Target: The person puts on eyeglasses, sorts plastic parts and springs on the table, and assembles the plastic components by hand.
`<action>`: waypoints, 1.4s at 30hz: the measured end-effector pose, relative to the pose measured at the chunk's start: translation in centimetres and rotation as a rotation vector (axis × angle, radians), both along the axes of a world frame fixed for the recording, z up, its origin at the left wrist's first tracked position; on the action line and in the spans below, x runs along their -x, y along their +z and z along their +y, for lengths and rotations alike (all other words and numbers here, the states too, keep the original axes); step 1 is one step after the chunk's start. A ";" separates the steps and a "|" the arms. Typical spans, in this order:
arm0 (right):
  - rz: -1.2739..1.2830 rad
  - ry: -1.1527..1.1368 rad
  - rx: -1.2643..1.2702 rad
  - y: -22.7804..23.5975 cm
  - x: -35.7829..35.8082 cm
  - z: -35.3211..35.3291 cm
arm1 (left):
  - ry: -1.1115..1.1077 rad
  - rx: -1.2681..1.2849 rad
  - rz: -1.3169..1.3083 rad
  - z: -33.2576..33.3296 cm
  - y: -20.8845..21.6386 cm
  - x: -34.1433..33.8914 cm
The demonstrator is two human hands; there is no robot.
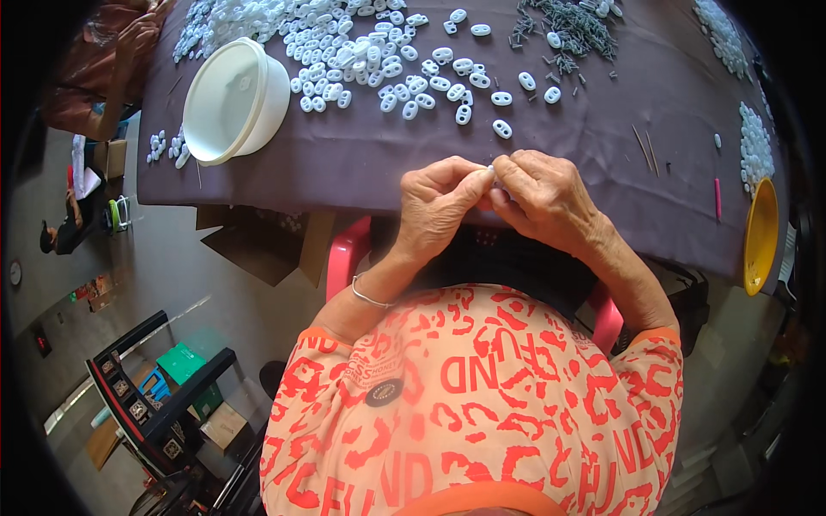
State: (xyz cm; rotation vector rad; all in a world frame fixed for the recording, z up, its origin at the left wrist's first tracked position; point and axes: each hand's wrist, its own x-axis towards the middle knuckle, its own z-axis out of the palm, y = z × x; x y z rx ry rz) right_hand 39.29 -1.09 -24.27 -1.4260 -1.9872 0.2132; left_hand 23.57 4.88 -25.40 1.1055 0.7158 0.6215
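Observation:
My left hand (440,205) and my right hand (549,196) meet at the table's front edge, fingertips pinched together. A tiny white piece (490,170) shows between them, mostly covered by the fingers, so its exact shape is hidden. Just beyond lies a single white oval plastic piece with two holes (502,129). Many more of these two-holed ovals (357,56) spread loosely over the far middle and left of the table. A heap of small grey pins (572,33) sits at the far right of them, with a few strays nearby.
A white round tub (277,99) tilts on the left of the dark tablecloth (344,159). Thin sticks (651,150), a pink pen-like stick (718,199) and a yellow dish (761,236) lie rightward. Another person's arm (112,95) is at the far left. An open carton (267,245) stands below.

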 end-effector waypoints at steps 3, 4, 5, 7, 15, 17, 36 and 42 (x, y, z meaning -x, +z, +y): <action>0.025 -0.010 0.000 0.0 0.1 -0.1 | 0.000 0.015 -0.023 0.0 0.0 0.1; 0.026 -0.014 0.004 0.0 0.0 -0.1 | -0.004 0.002 -0.029 0.0 0.0 0.0; 0.024 -0.015 0.005 0.1 -0.1 0.0 | -0.008 -0.011 -0.035 0.1 0.0 0.0; 0.026 -0.008 0.015 0.2 -0.3 0.1 | -0.012 -0.017 -0.031 0.3 -0.1 -0.1; -0.024 0.012 0.017 0.1 -0.2 0.1 | 0.011 -0.032 -0.001 0.1 0.0 0.0; -0.034 0.007 -0.006 -0.1 0.0 0.0 | 0.030 -0.041 0.009 -0.2 0.1 0.0; 0.549 -0.081 0.335 0.3 -1.3 -0.5 | -0.079 0.021 0.040 0.7 -0.1 0.0; 1.044 -0.100 0.772 0.8 -2.0 -0.2 | -0.109 0.021 0.083 0.7 0.3 -0.2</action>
